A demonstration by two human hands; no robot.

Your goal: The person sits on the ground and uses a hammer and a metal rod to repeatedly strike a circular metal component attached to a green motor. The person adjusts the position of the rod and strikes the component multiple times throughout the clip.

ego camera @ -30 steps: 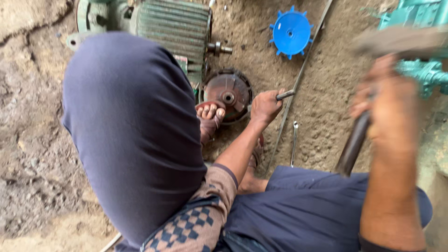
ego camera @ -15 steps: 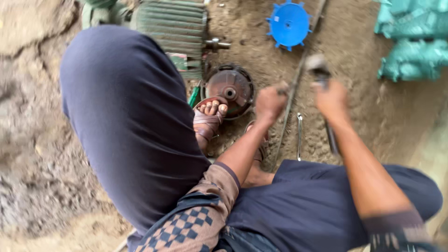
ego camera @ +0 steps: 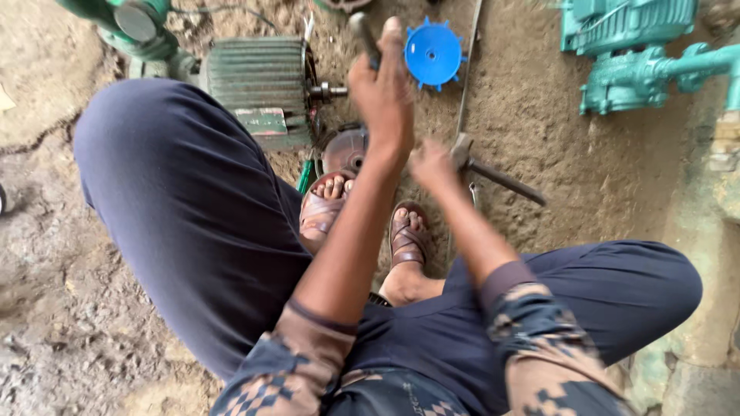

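Head view: the left hand (ego camera: 383, 92) is rising over the ground, its fingers curling shut round a dark rod (ego camera: 362, 35) whose top is poking out above the fist; how the rod ends is not showing. The right hand (ego camera: 434, 166) is sitting lower and to the right, blurred, its fingers closing on the head end of a hammer (ego camera: 493, 173). The hammer's dark handle is slanting down and to the right over the dirt, its grey head lying just beside the knuckles.

Under the left forearm a round rusty end cover (ego camera: 344, 150) is lying on the ground, partly hidden, close in front of the toes of the left sandal (ego camera: 324, 208). The right sandal (ego camera: 408, 231) is resting just beside it. Behind the cover a green ribbed motor (ego camera: 258, 85) is lying on its side, its shaft pointing right toward a blue fan (ego camera: 434, 54). Teal pump castings (ego camera: 640, 54) are standing well apart at upper right.
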